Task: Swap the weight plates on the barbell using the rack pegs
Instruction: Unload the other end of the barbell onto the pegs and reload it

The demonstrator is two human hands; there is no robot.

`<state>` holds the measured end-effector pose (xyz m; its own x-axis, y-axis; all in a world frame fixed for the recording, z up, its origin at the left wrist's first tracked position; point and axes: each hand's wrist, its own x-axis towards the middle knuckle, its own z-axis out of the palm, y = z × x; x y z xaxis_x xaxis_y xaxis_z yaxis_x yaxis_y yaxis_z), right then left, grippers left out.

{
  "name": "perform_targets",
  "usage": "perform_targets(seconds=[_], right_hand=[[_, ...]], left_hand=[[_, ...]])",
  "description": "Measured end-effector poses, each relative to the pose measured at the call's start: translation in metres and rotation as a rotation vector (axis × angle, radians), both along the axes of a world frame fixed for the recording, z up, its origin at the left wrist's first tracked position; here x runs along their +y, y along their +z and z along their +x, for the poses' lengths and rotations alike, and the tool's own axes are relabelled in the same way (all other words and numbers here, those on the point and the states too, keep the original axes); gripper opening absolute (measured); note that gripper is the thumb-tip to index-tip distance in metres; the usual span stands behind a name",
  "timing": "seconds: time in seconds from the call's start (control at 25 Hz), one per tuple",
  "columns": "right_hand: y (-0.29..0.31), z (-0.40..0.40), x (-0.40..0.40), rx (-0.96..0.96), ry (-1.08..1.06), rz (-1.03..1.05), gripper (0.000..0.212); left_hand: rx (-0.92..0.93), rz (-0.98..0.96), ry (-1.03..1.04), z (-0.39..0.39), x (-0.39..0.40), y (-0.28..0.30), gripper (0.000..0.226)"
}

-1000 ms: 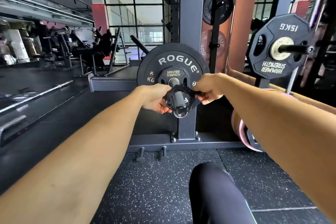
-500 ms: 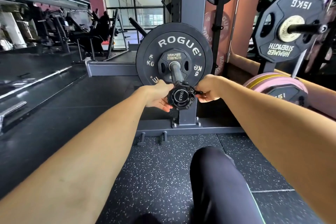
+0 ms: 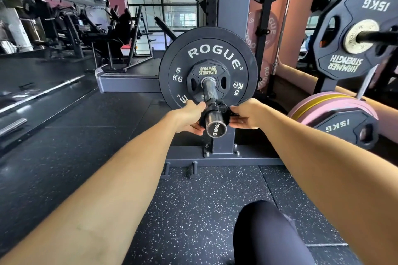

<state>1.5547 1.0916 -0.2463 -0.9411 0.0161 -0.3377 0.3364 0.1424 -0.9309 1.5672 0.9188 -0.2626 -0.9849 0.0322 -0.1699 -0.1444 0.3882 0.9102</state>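
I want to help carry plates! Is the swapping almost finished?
Not yet. Both hands, left hand and right hand, grip the black collar near the bar's end. The Rogue plate and small Hammer Strength plate are on the bar, so removing and reloading remain.

Black iron, white lettering at your rack

Your black plate (image 3: 207,54) reads ROGUE in white; the smaller black plate (image 3: 207,70) carries yellow lettering. Pink and yellow plates (image 3: 329,103) sit above black, white-speckled flooring (image 3: 193,211).
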Motion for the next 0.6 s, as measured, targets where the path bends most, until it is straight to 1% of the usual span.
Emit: perform_targets(seconds=[0.2,0.4,0.6], right_hand=[[0.003,-0.052,-0.005,-0.009,0.003,0.047,0.025],[0.002,-0.114,-0.009,-0.011,-0.002,0.088,0.017],[-0.001,-0.172,-0.015,0.022,-0.027,0.091,0.021]], left_hand=[[-0.010,0.028,0.018,-0.052,-0.005,0.000,0.056],[0.004,0.037,0.049,-0.119,-0.011,-0.005,0.052],[0.026,-0.010,0.096,-0.182,-0.015,-0.008,0.046]])
